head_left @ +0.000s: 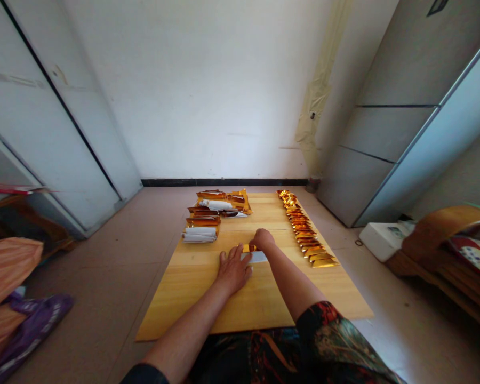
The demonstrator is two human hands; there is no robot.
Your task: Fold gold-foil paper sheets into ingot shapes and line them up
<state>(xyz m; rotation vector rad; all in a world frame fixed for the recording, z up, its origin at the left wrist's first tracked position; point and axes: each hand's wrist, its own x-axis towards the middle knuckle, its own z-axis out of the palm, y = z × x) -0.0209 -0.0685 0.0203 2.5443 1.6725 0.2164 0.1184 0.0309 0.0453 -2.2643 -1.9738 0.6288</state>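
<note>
Near the middle of the wooden board, a white paper piece (pixel 258 257) lies flat with a small gold foil strip (pixel 246 248) along its far edge. My left hand (pixel 232 270) rests on the left end of the paper, palm down and fingers spread. Just beyond the paper, my right hand (pixel 264 240) is closed with its fingertips at the gold foil; the fingers partly hide what they pinch. Folded gold foil packets (pixel 304 229) overlap in a long row to the right. At the left are a stack of white paper pieces (pixel 200 234) and several gold foil pieces (pixel 208 212).
The wooden board (pixel 176 304) sits low in front of me. A grey fridge (pixel 368 144) and a white box (pixel 384 240) stand at the right, beside wooden furniture (pixel 436 250). Orange and purple bags (pixel 36 325) lie at the left on the tiled floor.
</note>
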